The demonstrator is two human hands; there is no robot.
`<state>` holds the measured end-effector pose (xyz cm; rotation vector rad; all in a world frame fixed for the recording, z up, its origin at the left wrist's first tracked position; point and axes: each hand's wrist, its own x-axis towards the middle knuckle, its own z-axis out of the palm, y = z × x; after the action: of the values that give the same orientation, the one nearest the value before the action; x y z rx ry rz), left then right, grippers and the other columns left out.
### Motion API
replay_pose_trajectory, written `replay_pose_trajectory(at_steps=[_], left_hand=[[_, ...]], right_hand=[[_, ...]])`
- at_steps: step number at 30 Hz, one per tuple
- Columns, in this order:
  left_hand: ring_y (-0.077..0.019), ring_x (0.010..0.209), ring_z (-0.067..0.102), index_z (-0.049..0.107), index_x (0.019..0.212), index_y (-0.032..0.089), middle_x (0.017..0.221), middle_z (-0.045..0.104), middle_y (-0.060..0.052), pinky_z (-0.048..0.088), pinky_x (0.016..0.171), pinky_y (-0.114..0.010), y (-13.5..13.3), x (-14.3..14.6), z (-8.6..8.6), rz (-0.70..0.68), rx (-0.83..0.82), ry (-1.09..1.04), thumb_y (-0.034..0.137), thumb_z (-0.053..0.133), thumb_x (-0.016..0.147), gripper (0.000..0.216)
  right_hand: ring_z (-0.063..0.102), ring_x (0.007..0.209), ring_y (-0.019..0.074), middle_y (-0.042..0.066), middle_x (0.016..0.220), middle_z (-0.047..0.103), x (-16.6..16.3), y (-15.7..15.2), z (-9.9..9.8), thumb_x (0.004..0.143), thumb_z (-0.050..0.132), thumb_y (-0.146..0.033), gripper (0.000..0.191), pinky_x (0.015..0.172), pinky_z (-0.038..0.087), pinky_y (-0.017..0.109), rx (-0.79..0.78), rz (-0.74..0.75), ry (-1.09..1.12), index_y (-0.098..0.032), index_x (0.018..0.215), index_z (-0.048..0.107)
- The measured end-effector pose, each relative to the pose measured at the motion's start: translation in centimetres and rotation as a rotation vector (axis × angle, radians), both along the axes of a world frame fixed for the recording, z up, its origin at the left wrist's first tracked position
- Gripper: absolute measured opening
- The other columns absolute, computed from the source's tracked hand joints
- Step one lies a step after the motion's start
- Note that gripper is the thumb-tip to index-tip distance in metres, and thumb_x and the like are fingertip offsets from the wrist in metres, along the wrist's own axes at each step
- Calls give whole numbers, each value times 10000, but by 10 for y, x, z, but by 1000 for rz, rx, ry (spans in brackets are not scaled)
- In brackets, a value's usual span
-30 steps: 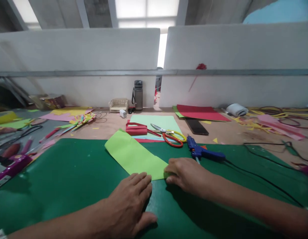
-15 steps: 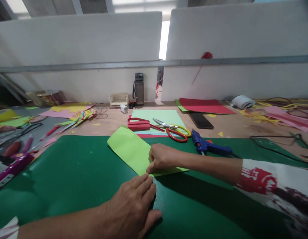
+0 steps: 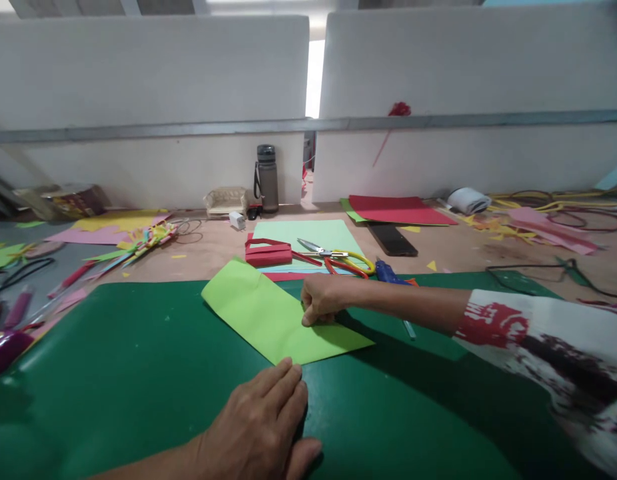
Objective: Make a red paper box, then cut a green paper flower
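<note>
A folded sheet of light green paper [image 3: 258, 313] lies slantwise on the green mat, its lower corner pointing toward me. My left hand [image 3: 261, 417] rests flat on the mat, fingers stretched out and fingertips at that lower corner. Over the paper's upper right edge is my right hand [image 3: 323, 300], fingers curled in and thumb tip pressed down on the sheet. I make out nothing held inside the curled fingers; their undersides are hidden.
Behind the paper lie scissors [image 3: 328, 253], a red folded paper piece [image 3: 268, 253] and pale green sheets [image 3: 308, 230]. A blue glue gun [image 3: 386, 270] is partly behind my right forearm. Farther back are a phone [image 3: 392, 240], red sheets [image 3: 398, 210] and a bottle [image 3: 268, 180].
My right hand has moved up and away from the paper's lower corner toward its upper edge. The left hand stays near that corner. The whole view has shifted slightly.
</note>
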<state>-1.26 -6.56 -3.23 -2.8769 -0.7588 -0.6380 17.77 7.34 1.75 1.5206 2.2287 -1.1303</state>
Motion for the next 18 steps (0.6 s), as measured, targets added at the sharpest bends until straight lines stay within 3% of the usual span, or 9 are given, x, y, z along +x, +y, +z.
replay_pose_trajectory(at_steps=[5, 10, 15, 18], left_hand=[[-329, 1039, 636, 626, 1085, 74, 1128, 670, -171, 595, 784, -407, -2, 1, 5, 21, -38, 7, 358, 536, 847, 382], [-323, 1065, 622, 607, 1085, 79, 1136, 668, -166, 581, 820, -413, -4, 2, 9, 16, -87, -6, 310, 538, 846, 340], [-269, 985, 633, 567, 1079, 110, 1059, 672, -146, 564, 812, -391, -3, 3, 10, 24, -169, -51, 274, 469, 883, 273], [-249, 902, 599, 507, 1173, 145, 1036, 633, -125, 544, 747, -406, 4, 8, 15, 122, -268, 60, 332, 431, 909, 333]], right_hand=[[601, 505, 111, -33, 510, 578, 11, 7, 2, 744, 694, -284, 206, 492, 482, 204, 27, -16, -34, -131, 651, 591], [613, 588, 106, -11, 695, 640, 16, 4, 11, 876, 598, -278, 178, 562, 515, 253, 101, -4, -128, -116, 806, 623], [624, 847, 222, 114, 859, 677, 18, -29, 14, 895, 474, -155, 204, 677, 417, 302, 492, 28, -135, -98, 892, 670], [601, 881, 211, 79, 947, 679, 23, -59, 0, 907, 472, -218, 237, 667, 357, 280, 636, 143, -92, -201, 1059, 653]])
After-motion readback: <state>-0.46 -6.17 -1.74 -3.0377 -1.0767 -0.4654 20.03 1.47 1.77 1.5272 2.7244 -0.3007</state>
